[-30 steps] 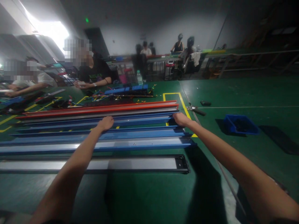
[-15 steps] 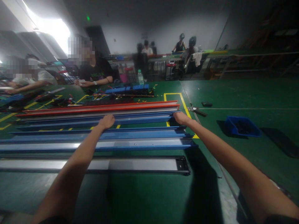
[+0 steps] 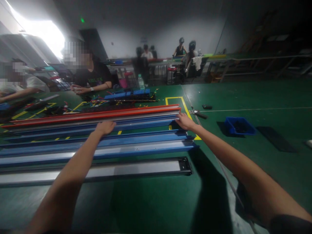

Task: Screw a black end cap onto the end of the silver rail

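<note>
Several long metal rails lie side by side across the green table (image 3: 156,201). My left hand (image 3: 106,127) is closed over the near edge of a long blue rail (image 3: 141,123), its fingertips partly hidden. At the right end of this same rail, my right hand (image 3: 185,121) grips with the fingers bent around the end. Just behind it lies a red-orange rail (image 3: 146,110), very near or touching. Closer to me are two blue rails with pale inner faces, the nearer one (image 3: 156,146) the brighter. A grey-silver rail with a black end cap (image 3: 185,166) lies nearest.
Right of the rails are a pliers-like tool (image 3: 198,113), a small black object (image 3: 207,106) and a blue bin (image 3: 240,126) with dark contents. Beyond lie wired blue parts (image 3: 129,94) and a bottle (image 3: 141,82). A co-worker (image 3: 94,76) sits across the table.
The view has shifted, so the table's contents sit further left. The held blue rail now lies closer to the red-orange one, and my left fingers look less tightly curled.
</note>
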### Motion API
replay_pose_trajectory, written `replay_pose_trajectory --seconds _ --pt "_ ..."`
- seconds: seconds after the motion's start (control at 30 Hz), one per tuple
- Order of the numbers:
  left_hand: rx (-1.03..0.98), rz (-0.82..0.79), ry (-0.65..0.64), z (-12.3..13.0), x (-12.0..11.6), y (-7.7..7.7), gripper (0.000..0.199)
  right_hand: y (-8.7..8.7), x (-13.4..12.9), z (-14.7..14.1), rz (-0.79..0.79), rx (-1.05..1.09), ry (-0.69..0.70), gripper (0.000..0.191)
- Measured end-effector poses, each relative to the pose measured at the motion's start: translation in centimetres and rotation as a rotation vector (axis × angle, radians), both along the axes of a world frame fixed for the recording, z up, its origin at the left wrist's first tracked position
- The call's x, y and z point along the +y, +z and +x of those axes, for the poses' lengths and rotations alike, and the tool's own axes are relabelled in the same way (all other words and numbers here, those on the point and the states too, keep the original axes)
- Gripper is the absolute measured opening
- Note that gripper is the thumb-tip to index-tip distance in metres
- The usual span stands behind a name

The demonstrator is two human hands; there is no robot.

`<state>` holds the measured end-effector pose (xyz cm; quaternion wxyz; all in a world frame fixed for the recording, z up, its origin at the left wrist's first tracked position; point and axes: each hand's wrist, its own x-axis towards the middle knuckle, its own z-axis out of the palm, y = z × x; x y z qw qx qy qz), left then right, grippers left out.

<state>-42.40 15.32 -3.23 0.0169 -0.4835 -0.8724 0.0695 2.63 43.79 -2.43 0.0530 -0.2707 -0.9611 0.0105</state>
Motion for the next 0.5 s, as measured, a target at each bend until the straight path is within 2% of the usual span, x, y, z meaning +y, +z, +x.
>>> replay_pose_trajectory --seconds 0.13,0.3,0.5 --pt "0.019 0.010 -0.108 0.3 -2.0 1.0 0.056 0.7 -1.5 2.5 -0.040 -0.026 0.099 0.033" --pt "-0.106 -0.026 -0.295 0.6 -5.1 1.1 0.055 0.3 -2.1 3.8 -0.110 -0.123 0.175 0.025" --pt "-0.148 -0.047 -0.309 0.7 -6.6 0.6 0.051 -0.3 -2.1 3.6 -0.111 -0.146 0.155 0.025"
